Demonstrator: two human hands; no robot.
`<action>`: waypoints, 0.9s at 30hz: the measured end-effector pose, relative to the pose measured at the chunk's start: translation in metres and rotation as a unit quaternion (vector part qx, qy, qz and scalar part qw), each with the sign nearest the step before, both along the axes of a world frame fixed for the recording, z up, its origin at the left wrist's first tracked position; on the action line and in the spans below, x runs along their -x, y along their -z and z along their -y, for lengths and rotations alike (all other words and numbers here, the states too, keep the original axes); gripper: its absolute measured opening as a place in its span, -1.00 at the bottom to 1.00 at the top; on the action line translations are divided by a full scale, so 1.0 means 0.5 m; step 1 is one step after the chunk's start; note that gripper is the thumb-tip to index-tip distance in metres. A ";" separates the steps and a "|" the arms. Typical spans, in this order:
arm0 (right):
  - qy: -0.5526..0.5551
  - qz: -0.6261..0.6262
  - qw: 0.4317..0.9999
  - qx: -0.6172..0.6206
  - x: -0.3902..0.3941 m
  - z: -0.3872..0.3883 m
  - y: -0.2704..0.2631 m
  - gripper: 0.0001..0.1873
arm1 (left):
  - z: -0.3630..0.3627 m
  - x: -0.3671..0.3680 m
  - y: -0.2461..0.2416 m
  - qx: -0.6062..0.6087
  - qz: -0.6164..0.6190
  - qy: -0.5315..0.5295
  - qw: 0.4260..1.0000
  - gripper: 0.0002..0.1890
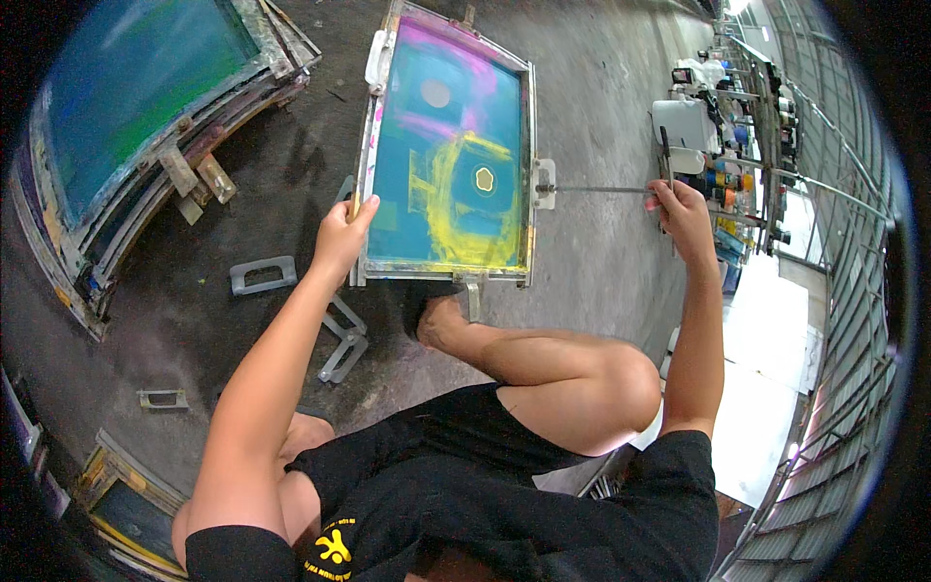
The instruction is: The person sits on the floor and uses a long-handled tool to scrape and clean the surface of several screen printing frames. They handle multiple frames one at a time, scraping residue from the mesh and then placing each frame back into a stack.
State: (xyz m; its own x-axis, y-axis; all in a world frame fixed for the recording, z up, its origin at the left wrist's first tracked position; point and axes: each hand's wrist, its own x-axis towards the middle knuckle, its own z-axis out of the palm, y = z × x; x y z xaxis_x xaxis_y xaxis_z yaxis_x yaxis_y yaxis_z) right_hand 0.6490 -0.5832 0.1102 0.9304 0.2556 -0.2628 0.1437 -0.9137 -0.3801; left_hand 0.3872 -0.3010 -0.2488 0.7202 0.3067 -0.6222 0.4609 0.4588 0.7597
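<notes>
A screen-printing frame [393, 145] with teal mesh, smeared magenta and yellow, stands tilted before me. My left hand [348, 236] grips its left edge, thumb on the face. Metal brackets are fixed on its sides, one of them a right-side bracket [545, 184]. From that bracket a thin metal rod [600, 190] runs to my right hand [678, 207], whose fingers are closed on its far end, where a dark crossbar [666, 156] sits. The rod looks like the shaft of a T-handle tool; its tip at the bracket is too small to make out.
Large stacked screen frames [138, 167] stand at the upper left. Loose metal brackets lie on the concrete floor, among them a rectangular one [263, 275] and a small one [163, 399]. Another frame [131, 465] is at lower left. Shelving with containers [684, 124] stands at right.
</notes>
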 end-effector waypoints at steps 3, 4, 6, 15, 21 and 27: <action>0.022 0.026 0.999 0.009 -0.042 0.031 0.028 -0.70 | 0.017 0.024 -0.026 -0.091 0.007 0.005 0.996 -0.32; 0.026 0.032 0.999 0.004 -0.053 0.028 0.035 -0.71 | 0.021 0.026 -0.006 -0.106 0.011 -0.016 0.994 -0.35; 0.035 0.043 0.998 -0.003 -0.070 0.023 0.049 -0.72 | 0.025 0.025 0.004 -0.141 -0.017 -0.010 0.990 -0.36; 0.003 0.132 0.984 0.121 -0.158 0.025 0.151 -0.70 | 0.029 0.012 0.019 -0.183 -0.011 -0.007 0.983 -0.39; 0.182 0.019 0.980 0.076 -0.229 0.048 0.180 -0.58 | 0.029 0.017 0.017 -0.208 -0.013 -0.001 0.978 -0.38; 0.041 0.380 0.880 0.281 -0.204 -0.006 0.233 -0.37 | 0.020 0.017 0.010 -0.202 -0.023 0.011 0.979 -0.37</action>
State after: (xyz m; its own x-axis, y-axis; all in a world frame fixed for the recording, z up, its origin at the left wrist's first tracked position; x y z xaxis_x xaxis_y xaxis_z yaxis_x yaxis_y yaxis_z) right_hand 0.7509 -0.5800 -0.0062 0.9011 0.2075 0.3807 0.0858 -0.9460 0.3125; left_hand 0.3786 -0.3108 -0.2537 0.7037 0.5196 -0.4846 0.5043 0.1153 0.8558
